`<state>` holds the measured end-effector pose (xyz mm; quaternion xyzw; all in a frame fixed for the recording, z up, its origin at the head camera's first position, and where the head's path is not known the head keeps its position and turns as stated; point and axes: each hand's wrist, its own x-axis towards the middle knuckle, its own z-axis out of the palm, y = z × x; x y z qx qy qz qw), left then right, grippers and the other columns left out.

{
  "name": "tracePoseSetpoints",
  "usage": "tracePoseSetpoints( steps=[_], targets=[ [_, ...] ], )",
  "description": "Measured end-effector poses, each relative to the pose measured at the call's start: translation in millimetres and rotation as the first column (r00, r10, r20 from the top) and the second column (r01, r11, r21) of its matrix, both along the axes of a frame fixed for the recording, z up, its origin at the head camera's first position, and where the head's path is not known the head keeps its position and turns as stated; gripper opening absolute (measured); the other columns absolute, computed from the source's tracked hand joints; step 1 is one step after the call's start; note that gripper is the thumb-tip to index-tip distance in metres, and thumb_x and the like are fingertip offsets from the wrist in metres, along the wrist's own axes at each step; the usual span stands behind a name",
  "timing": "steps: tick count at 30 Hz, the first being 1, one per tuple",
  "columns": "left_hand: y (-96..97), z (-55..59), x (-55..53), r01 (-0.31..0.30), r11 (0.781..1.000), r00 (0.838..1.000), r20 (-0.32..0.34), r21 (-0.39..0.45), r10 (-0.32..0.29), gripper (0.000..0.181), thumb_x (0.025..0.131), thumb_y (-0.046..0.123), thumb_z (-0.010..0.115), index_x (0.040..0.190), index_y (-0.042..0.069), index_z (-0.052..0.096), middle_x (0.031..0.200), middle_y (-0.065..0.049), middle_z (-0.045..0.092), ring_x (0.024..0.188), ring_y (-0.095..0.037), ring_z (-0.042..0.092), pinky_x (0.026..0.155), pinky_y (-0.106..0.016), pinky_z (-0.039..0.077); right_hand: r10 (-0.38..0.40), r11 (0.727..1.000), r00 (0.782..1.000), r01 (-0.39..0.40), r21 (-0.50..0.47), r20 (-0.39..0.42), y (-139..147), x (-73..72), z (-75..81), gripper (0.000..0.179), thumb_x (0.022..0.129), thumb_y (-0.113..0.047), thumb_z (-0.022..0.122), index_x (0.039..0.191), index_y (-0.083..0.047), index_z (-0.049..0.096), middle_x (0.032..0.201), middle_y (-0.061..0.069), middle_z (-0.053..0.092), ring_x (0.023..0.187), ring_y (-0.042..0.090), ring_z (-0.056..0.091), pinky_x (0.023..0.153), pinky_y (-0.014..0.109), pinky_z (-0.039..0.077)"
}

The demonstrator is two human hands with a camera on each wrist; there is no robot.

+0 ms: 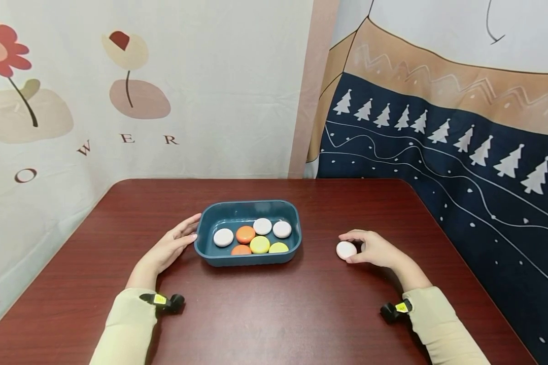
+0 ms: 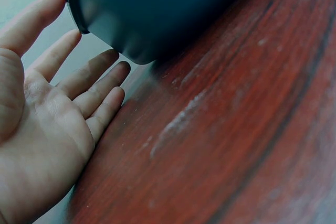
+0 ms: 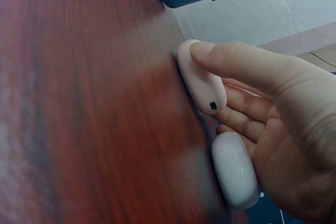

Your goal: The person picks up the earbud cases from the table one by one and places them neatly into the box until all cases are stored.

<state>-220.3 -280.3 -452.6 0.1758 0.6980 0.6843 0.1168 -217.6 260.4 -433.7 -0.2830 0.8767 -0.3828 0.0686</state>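
A teal tray (image 1: pixel 248 259) holds several round discs: white ones (image 1: pixel 223 238), an orange disc (image 1: pixel 245 234) and a yellow disc (image 1: pixel 260 245) among them. My left hand (image 1: pixel 170 248) touches the tray's left end; in the left wrist view its fingers stretch out along the tray's side, fingertips right at the wall and rim. To the right of the tray, my right hand (image 1: pixel 375 249) pinches a white disc (image 3: pixel 202 80) between thumb and fingers, low over the table. That disc has a small black slot in its side. A second white disc (image 3: pixel 234 170) stands beneath the right palm, hidden in the head view.
The reddish-brown table (image 1: pixel 274 309) ends at a back edge, close to a printed fabric wall (image 1: pixel 237 101). A dark blue tree-patterned cloth (image 1: pixel 438 167) hangs along the right side. Small black cameras are strapped to both wrists.
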Motion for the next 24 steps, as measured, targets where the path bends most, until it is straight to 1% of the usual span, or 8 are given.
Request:
tracePoseSetpoints(
  steps=[8,15,16,20,23,24],
  targets=[
    [-0.1,1.4,1.1,0.001,1.000,1.000,0.001,0.001,-0.001,0.059,0.100,0.009,0.049,0.152,0.005,0.020,0.152,-0.022,0.023,0.128,-0.006,0.036,0.098,-0.017,0.031,-0.016,1.000,1.000,0.016,0.015,-0.001,-0.2,-1.1,-1.9,0.052,0.074,-0.013,0.082,0.122,-0.001,0.064,0.119,0.010,0.062,0.103,0.023,0.053,0.084,0.032,0.045],
    [0.6,2.3,1.1,0.004,1.000,1.000,0.003,-0.004,-0.004,0.060,0.100,0.010,0.049,0.152,0.006,0.020,0.152,-0.020,0.024,0.128,-0.006,0.035,0.098,-0.017,0.031,-0.037,0.999,0.999,0.037,-0.012,-0.015,-0.6,-0.9,-3.8,0.051,0.074,-0.008,0.082,0.121,0.001,0.064,0.118,0.013,0.062,0.102,0.024,0.053,0.082,0.031,0.045],
    [0.4,2.0,0.8,0.004,1.000,1.000,0.003,-0.006,-0.004,0.060,0.100,0.010,0.049,0.153,0.006,0.021,0.152,-0.020,0.024,0.128,-0.006,0.035,0.098,-0.017,0.031,-0.043,0.999,0.999,0.043,-0.016,-0.020,-1.7,-0.2,-3.2,0.050,0.074,-0.006,0.082,0.120,0.003,0.064,0.118,0.014,0.062,0.103,0.026,0.053,0.081,0.032,0.046],
    [-1.4,-1.3,-1.3,0.007,1.000,1.000,-0.003,0.002,-0.007,0.059,0.100,0.009,0.049,0.152,0.006,0.021,0.151,-0.017,0.027,0.129,-0.005,0.035,0.098,-0.017,0.031,-0.058,0.998,0.998,0.057,-0.025,-0.036,-11.3,10.2,14.2,0.046,0.075,0.001,0.079,0.117,0.008,0.063,0.116,0.020,0.061,0.099,0.031,0.053,0.076,0.036,0.047],
    [-2.5,-4.0,-2.8,0.007,1.000,1.000,-0.003,0.011,-0.007,0.059,0.100,0.008,0.049,0.152,0.006,0.021,0.149,-0.012,0.031,0.129,-0.005,0.036,0.099,-0.018,0.031,-0.064,0.998,0.997,0.062,-0.033,-0.047,-11.1,9.8,15.9,0.045,0.075,-0.002,0.080,0.116,0.007,0.064,0.115,0.018,0.061,0.098,0.029,0.053,0.073,0.035,0.047],
    [-2.7,-4.4,-3.0,0.006,1.000,1.000,-0.003,0.010,-0.006,0.060,0.100,0.008,0.049,0.152,0.007,0.022,0.149,-0.011,0.032,0.129,-0.005,0.036,0.099,-0.018,0.031,-0.067,0.997,0.997,0.065,-0.037,-0.048,-9.6,7.5,12.9,0.045,0.075,-0.004,0.080,0.117,0.005,0.065,0.116,0.017,0.061,0.099,0.027,0.053,0.073,0.034,0.047]
  ],
)
